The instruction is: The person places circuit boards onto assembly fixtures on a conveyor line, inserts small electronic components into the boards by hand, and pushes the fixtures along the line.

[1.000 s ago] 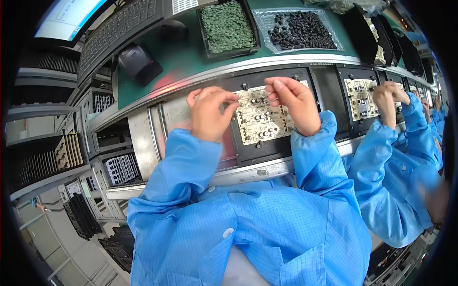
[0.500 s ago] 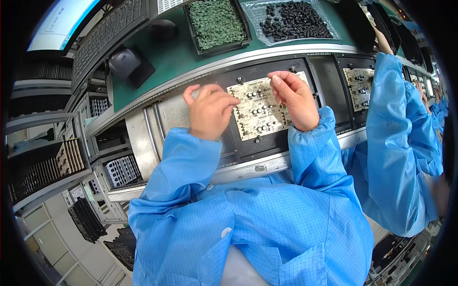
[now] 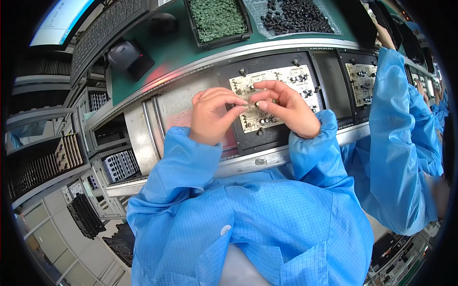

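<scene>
Right grip [image 3: 293, 113] gapes over the circuit board [image 3: 296, 77] — left grip [image 3: 212, 115], I can't tell.

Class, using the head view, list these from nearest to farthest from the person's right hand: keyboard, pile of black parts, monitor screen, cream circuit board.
From the right hand:
1. Cream circuit board: partly behind the hand.
2. Pile of black parts: beyond the board, top.
3. Keyboard: upper left.
4. Monitor screen: farthest upper left.
</scene>
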The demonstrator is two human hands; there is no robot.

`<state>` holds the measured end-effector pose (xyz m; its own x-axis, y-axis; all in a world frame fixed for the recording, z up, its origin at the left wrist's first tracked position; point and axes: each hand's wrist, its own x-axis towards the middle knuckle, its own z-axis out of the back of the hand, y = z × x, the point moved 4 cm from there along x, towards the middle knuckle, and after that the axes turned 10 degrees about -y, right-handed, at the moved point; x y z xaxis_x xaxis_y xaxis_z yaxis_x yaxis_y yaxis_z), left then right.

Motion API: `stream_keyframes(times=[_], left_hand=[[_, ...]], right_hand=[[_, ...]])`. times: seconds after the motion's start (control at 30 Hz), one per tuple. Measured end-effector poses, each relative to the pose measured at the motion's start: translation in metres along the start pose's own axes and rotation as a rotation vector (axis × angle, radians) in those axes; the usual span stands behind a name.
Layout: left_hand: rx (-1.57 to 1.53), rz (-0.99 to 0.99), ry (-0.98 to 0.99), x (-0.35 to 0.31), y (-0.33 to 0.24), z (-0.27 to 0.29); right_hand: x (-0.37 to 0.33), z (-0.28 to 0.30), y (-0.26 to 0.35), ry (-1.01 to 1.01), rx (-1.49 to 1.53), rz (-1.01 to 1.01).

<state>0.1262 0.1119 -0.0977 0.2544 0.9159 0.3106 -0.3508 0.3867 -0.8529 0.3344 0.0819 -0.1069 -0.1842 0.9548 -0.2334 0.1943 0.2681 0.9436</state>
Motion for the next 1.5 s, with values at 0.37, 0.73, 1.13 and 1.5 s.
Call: stream_keyframes(times=[0.37,0.73,1.13,1.5], left_hand=[[0.404,-0.206,-0.075,-0.018,-0.021,-0.011],[0.538,-0.386,-0.046,-0.015,-0.017,-0.022],[0.096,0.068,-0.144,-0.032,0.014,-0.017],[-0.578,0.687,0.179,-0.055,0.077,-0.061]], right_hand=[[-0.015,0.02,-0.012,-0.218,0.095,-0.042],[-0.019,0.024,-0.016,-0.322,-0.091,0.104],[-0.038,-0.01,-0.001,-0.345,-0.769,0.46],[-0.039,-0.025,0.002,-0.226,-1.053,0.636]])
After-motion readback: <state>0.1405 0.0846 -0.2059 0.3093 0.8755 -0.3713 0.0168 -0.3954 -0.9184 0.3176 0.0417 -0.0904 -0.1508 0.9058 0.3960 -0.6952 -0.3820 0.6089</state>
